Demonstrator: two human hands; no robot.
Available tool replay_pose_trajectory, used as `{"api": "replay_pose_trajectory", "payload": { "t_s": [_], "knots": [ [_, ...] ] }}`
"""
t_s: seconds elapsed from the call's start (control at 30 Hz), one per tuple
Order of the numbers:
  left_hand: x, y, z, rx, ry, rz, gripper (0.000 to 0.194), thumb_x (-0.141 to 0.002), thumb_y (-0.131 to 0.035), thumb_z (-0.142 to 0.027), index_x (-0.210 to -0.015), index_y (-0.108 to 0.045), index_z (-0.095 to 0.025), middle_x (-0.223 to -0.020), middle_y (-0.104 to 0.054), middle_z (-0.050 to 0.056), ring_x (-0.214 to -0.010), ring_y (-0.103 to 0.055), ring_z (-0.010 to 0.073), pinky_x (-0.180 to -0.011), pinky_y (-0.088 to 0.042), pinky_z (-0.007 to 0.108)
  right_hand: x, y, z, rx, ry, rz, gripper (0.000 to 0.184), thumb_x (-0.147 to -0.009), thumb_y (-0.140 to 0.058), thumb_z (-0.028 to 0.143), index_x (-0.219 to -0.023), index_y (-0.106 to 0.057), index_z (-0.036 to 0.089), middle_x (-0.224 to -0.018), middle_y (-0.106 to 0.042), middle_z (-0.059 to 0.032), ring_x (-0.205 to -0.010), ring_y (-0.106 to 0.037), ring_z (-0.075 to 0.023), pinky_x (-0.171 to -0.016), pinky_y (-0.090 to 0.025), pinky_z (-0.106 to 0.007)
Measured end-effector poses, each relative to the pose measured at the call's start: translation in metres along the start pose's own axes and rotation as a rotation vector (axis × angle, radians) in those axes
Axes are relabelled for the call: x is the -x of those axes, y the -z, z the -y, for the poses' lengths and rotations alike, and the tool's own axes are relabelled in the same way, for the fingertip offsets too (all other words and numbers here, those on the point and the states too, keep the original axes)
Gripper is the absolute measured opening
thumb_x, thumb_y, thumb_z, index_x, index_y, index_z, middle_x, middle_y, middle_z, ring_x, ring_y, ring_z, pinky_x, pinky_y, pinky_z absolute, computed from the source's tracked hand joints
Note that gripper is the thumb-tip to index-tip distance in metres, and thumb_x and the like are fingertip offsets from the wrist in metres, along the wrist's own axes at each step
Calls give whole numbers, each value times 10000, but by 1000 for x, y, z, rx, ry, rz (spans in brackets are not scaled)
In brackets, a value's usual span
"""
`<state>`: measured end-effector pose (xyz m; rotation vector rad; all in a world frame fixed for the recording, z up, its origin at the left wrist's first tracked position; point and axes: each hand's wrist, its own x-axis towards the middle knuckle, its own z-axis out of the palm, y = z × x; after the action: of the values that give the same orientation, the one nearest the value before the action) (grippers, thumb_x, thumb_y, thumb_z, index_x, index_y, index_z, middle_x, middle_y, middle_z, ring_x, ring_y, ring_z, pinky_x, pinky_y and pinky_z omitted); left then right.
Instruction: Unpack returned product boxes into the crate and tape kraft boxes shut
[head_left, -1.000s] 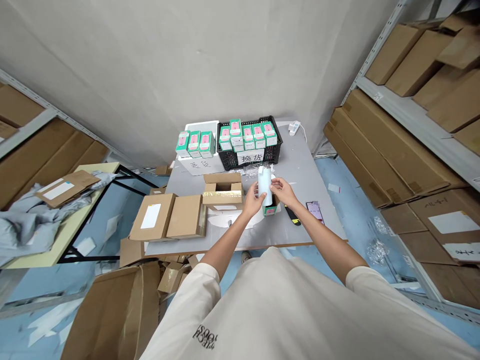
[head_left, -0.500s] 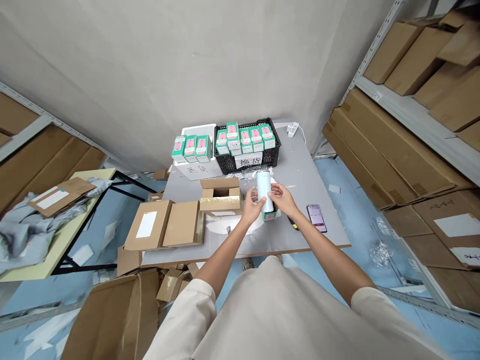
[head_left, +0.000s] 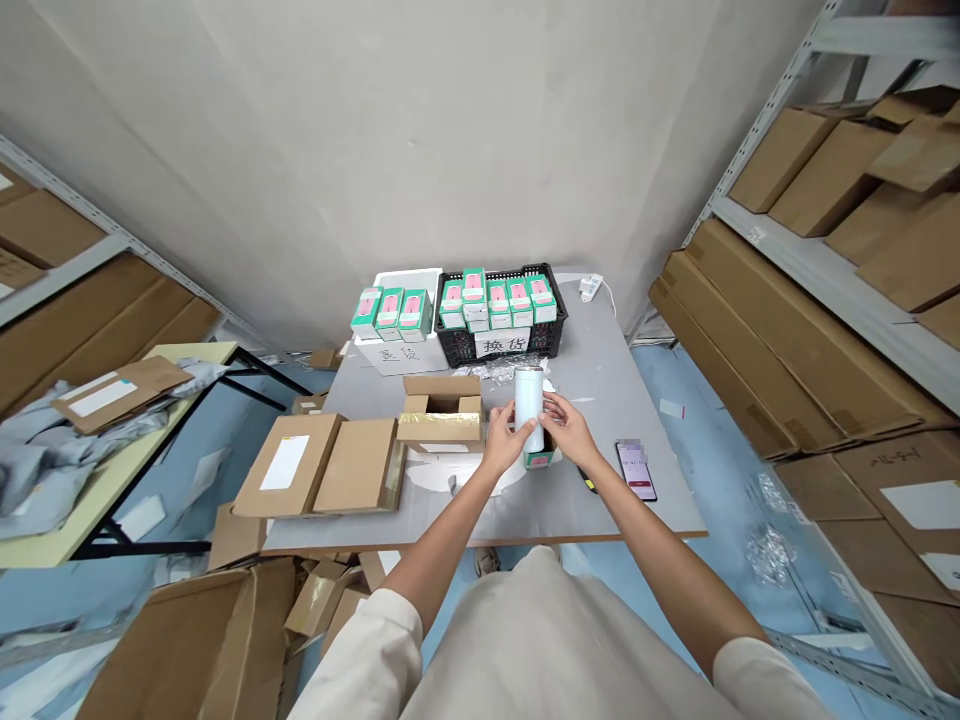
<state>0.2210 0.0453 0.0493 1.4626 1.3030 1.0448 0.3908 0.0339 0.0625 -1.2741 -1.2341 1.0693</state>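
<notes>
A pale blue tumbler (head_left: 529,398) stands upright between my two hands, its lower end at the mouth of a small green box (head_left: 538,459) on the table. My left hand (head_left: 507,436) grips the tumbler's left side with fingers and thumb. From the right, my right hand (head_left: 566,428) presses its fingers against the same tumbler. How deep the tumbler's base sits in the box is hidden. Under my right forearm lies a partly covered black and yellow tool (head_left: 588,481).
A black crate (head_left: 556,335) and a white bin (head_left: 377,355) hold several green boxes at the back. Left of my hands are an open carton (head_left: 441,430) and two closed cartons (head_left: 289,465). A phone (head_left: 636,470) lies at right. Stocked shelves flank the table.
The view has tilted up a little, so the table sits lower in the picture. Both hands keep hold of the tumbler, with hardly any shift relative to the green box.
</notes>
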Motion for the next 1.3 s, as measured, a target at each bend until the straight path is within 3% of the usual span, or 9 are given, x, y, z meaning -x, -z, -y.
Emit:
{"api": "replay_pose_trajectory", "payload": {
  "t_s": [0.23, 0.4, 0.67, 0.77, 0.9, 1.0, 1.13, 1.3],
  "knots": [
    [-9, -2, 7, 262, 20, 28, 564, -943, -619, -537, -1404, -533, -223, -1247, -690, 116, -1156, -663, 248, -1018, -532, 435, 1, 3, 5, 45, 74, 5, 485, -880, -609, 401, -1346, -654, 276, -1340, -599, -101, -1098, -642, -231, -953, -558, -396],
    [-10, -2, 1, 307, 99, 45, 739, -808, -798, -514, -1413, -527, -186, -1247, -711, 148, -1159, -674, 290, -973, -555, 443, 2, 2, 8, 94, 132, 10, 465, -856, -671, 404, -1305, -691, 284, -1359, -579, -96, -1136, -620, -242, -962, -547, -391],
    [-17, 2, -10, 500, 461, 162, 612, -792, -727, -677, -1098, -713, -148, -1007, -756, 128, -920, -719, 242, -765, -577, 344, 0, 4, 15, 79, 135, 51, 385, -925, -607, 479, -1216, -738, 265, -1360, -625, -96, -1250, -584, -264, -1014, -502, -401],
    [-18, 2, -10, 537, 511, 176, 630, -765, -742, -700, -1073, -704, -152, -984, -744, 115, -916, -707, 224, -759, -562, 319, 0, 4, 15, 82, 140, 43, 373, -922, -604, 475, -1185, -741, 250, -1351, -638, -91, -1268, -578, -260, -1008, -503, -388],
    [-15, 0, -7, 555, 460, 152, 741, -675, -877, -590, -1239, -608, -191, -1114, -723, 116, -1006, -692, 242, -836, -563, 364, -4, 9, 10, 62, 96, 41, 410, -909, -620, 459, -1250, -700, 247, -1283, -686, -86, -1163, -638, -248, -1000, -515, -411],
    [-13, -3, -1, 532, 323, 165, 862, -635, -930, -488, -1348, -530, -214, -1209, -704, 122, -1101, -667, 263, -940, -541, 419, -10, 19, 11, 55, 89, 32, 454, -902, -639, 457, -1300, -668, 241, -1235, -712, -96, -1135, -654, -251, -1003, -518, -434],
    [-11, -8, 12, 415, 101, 237, 880, -665, -911, -453, -1402, -505, -194, -1329, -655, 153, -1228, -612, 301, -1037, -490, 459, -19, 35, 27, 174, 173, 68, 593, -852, -720, 465, -1402, -602, 279, -1432, -597, -97, -1199, -619, -263, -993, -525, -436],
    [-10, -16, 24, 249, -51, 314, 894, -722, -865, -450, -1471, -445, -200, -1429, -584, 169, -1308, -567, 325, -1065, -465, 473, -23, 47, 49, 331, 273, 164, 719, -800, -788, 427, -1468, -552, 305, -1524, -518, -79, -1368, -513, -292, -1115, -441, -468]
  ]
}}
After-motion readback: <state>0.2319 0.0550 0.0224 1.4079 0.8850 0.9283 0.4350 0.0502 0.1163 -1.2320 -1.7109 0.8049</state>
